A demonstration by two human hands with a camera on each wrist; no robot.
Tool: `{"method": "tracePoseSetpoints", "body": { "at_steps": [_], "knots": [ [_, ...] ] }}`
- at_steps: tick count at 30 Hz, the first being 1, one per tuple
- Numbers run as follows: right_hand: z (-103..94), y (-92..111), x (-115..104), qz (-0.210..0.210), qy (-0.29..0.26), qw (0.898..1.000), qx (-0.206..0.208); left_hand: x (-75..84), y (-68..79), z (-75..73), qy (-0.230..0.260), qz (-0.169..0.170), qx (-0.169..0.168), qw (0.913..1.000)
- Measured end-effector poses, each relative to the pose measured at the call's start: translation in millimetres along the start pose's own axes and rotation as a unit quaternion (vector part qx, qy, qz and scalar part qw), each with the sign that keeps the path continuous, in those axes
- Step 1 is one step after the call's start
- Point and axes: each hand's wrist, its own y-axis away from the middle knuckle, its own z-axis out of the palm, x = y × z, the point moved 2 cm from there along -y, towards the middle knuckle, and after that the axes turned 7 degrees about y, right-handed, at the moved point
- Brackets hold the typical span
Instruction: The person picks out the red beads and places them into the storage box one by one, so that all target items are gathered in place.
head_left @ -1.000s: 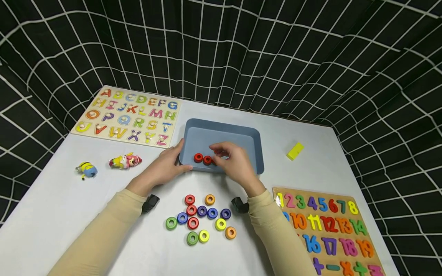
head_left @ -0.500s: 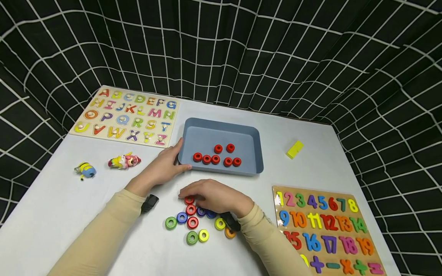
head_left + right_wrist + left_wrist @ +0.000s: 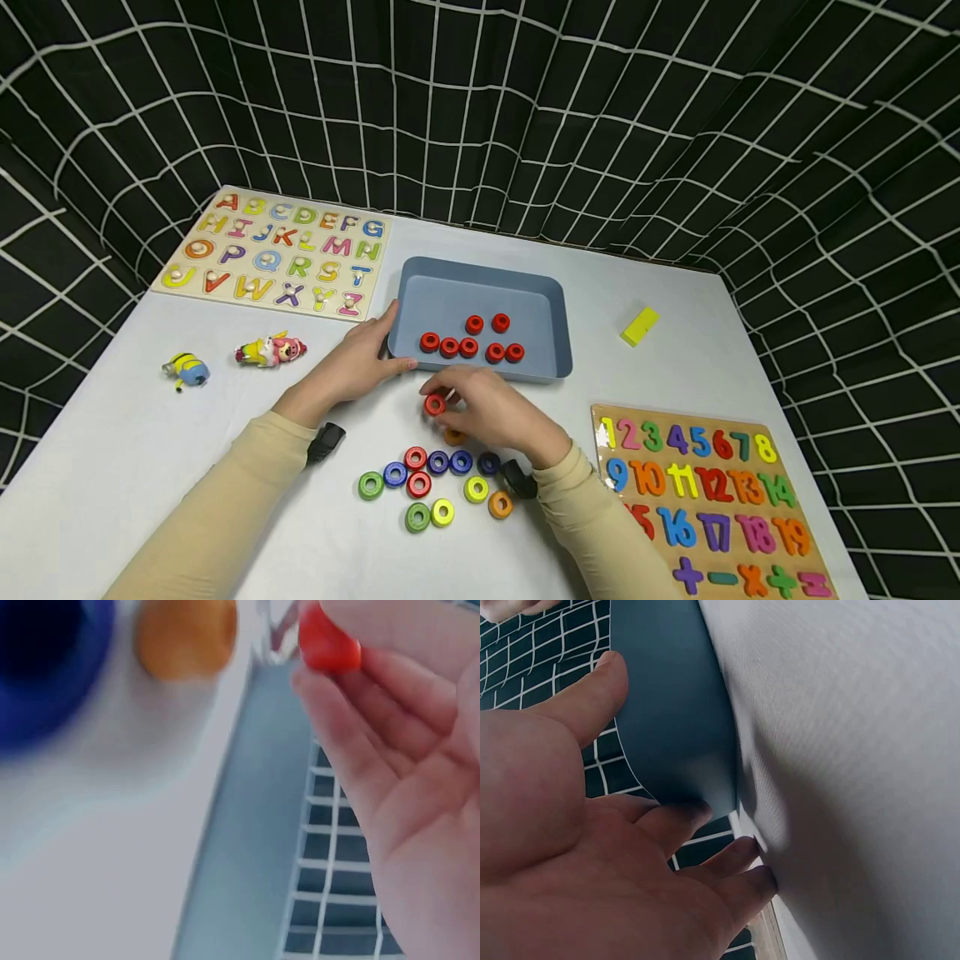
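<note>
My right hand (image 3: 491,408) pinches a red ring (image 3: 434,405) between thumb and fingertips, just in front of the blue-grey tray (image 3: 480,287). The right wrist view shows the same red ring (image 3: 330,645) at the fingertips. My left hand (image 3: 352,358) rests against the tray's front left corner, thumb along the front rim and fingers at the left side; in the left wrist view its fingers touch the outer wall (image 3: 675,712). Several red rings (image 3: 468,347) lie inside the tray. Below the right hand, an orange ring (image 3: 453,436) is partly hidden.
Loose rings, among them a blue ring (image 3: 461,462) and a green ring (image 3: 371,486), lie in front. A letter board (image 3: 277,254), a bee-like toy (image 3: 187,368) and a pink figure (image 3: 272,350) are left. A number board (image 3: 705,500) and yellow block (image 3: 640,327) are right.
My right hand left the tray, reached down to the loose rings, took a red one and lifted it toward the tray. My left hand stayed at the corner.
</note>
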Motion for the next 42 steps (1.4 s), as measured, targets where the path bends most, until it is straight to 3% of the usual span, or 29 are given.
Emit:
{"method": "tracePoseSetpoints", "body": {
  "at_steps": [4,9,13,18,27,34,39,42],
  "knots": [
    [-20.1,7,26,0.049,-0.034,0.993,0.098,0.1,0.4,-0.2,0.001,-0.005,0.001,1.0000],
    [-35.7,13,71,0.182,-0.060,0.962,0.195,0.5,0.0,-0.4,0.012,-0.012,-0.005,0.9998],
    [-36.9,11,95,0.262,-0.049,0.939,0.216,1.2,0.6,-0.3,0.018,-0.010,-0.006,0.9998],
    [-34.3,6,108,0.289,-0.040,0.930,0.222,0.3,0.7,0.4,0.017,-0.014,-0.005,0.9997],
    [-30.9,1,116,0.279,0.008,0.938,0.204,0.0,-0.7,-0.1,0.014,-0.013,-0.004,0.9998],
    [-33.5,8,104,0.253,-0.007,0.937,0.241,2.6,-0.1,-0.5,0.010,-0.014,-0.006,0.9998],
    [-34.3,14,73,0.167,-0.001,0.946,0.277,2.1,0.4,0.4,0.010,-0.014,-0.005,0.9998],
    [-28.7,18,47,0.093,-0.004,0.965,0.245,2.1,0.4,0.2,0.010,-0.011,-0.004,0.9999]
  ]
}}
